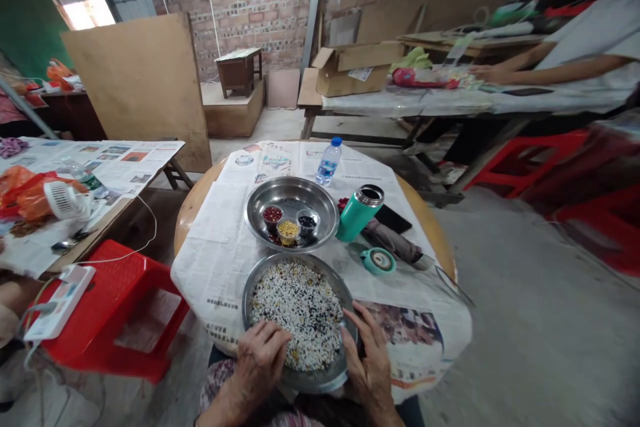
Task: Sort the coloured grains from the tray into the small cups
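A metal basin (250,280) of mixed white, black and yellow grains (300,310) stands at the table's near edge. My left hand (263,353) is over its near left rim, fingers curled together at the grains; whatever they pinch is hidden. At the right rim rests my right hand (367,353), its fingers apart and their tips at the edge of the grains. Behind stands a second metal basin (255,203) with three small clear cups: red beans (273,214), yellow grains (289,231) and black beans (307,221). Some loose red beans lie beside the cups.
Right of the basins are an open green thermos (361,212), its lid (379,261) and a dark folded umbrella-like item (393,240). A water bottle (329,161) stands behind. A red stool (115,307) carries a power strip (60,303). Another person's arms (530,70) rest at the back-right table.
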Tool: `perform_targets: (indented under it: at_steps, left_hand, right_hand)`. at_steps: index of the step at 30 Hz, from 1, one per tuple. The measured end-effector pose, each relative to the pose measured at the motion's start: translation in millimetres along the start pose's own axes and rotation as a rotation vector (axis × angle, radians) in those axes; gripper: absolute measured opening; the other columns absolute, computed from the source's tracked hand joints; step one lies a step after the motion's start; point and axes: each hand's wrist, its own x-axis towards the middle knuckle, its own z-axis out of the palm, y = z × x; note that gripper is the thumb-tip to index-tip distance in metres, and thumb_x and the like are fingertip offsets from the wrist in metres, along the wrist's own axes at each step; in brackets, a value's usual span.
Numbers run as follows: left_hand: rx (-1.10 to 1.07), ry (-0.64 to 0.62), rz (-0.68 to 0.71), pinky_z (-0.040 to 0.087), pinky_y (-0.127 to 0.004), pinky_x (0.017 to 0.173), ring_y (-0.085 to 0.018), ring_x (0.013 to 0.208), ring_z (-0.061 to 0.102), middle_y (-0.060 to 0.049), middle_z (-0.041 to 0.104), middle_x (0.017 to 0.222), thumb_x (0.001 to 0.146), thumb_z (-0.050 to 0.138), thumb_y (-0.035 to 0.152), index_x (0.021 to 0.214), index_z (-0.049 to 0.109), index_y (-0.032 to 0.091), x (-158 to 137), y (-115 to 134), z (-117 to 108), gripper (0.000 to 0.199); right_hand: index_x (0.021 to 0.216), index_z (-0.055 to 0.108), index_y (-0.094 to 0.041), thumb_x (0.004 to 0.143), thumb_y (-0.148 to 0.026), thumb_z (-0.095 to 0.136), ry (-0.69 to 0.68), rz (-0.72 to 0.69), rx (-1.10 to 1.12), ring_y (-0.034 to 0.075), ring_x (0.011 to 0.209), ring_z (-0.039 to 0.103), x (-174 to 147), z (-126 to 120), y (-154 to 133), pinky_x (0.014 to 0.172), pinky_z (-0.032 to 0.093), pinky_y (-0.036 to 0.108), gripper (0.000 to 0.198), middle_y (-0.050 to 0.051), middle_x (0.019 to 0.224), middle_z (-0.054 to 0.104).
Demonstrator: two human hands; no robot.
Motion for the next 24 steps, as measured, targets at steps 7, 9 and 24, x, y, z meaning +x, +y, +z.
perform_targets:
  at_steps: [7, 9, 24]
  left_hand:
    - [-0.009, -0.014, 0.025, 0.051, -0.033, 0.077, -0.019, 0.083, 0.062, -0.004, 0.068, 0.089, 0.096, 0.047, 0.011, 0.099, 0.062, 0.019, 0.0, -3.3, -0.2, 0.017]
    - [-0.008, 0.005, 0.038, 0.051, -0.033, 0.076, -0.018, 0.081, 0.062, -0.004, 0.068, 0.087, 0.096, 0.048, 0.01, 0.098, 0.062, 0.019, 1.5, -2.5, -0.5, 0.016]
    - [-0.017, 0.068, 0.022, 0.051, -0.033, 0.071, -0.019, 0.077, 0.063, -0.004, 0.069, 0.084, 0.091, 0.051, 0.007, 0.094, 0.063, 0.019, 4.8, -0.1, 3.2, 0.017]
  right_hand:
    - [0.117, 0.064, -0.019, 0.09, -0.041, 0.058, 0.011, 0.122, 0.055, 0.029, 0.117, 0.059, 16.0, -11.6, 4.6, 0.1, 0.048, 0.05, 0.035, 0.013, 0.125, 0.064]
    - [0.118, 0.064, -0.018, 0.089, -0.045, 0.058, -0.029, 0.253, 0.091, 0.027, 0.107, 0.064, 24.1, -13.6, 6.5, 0.093, 0.052, 0.046, 0.04, 0.013, 0.118, 0.068]
    - [0.119, 0.065, -0.016, 0.086, -0.052, 0.055, -0.086, 0.46, 0.143, 0.024, 0.083, 0.069, 36.2, -5.7, 2.5, 0.079, 0.055, 0.036, 0.05, 0.011, 0.101, 0.075]
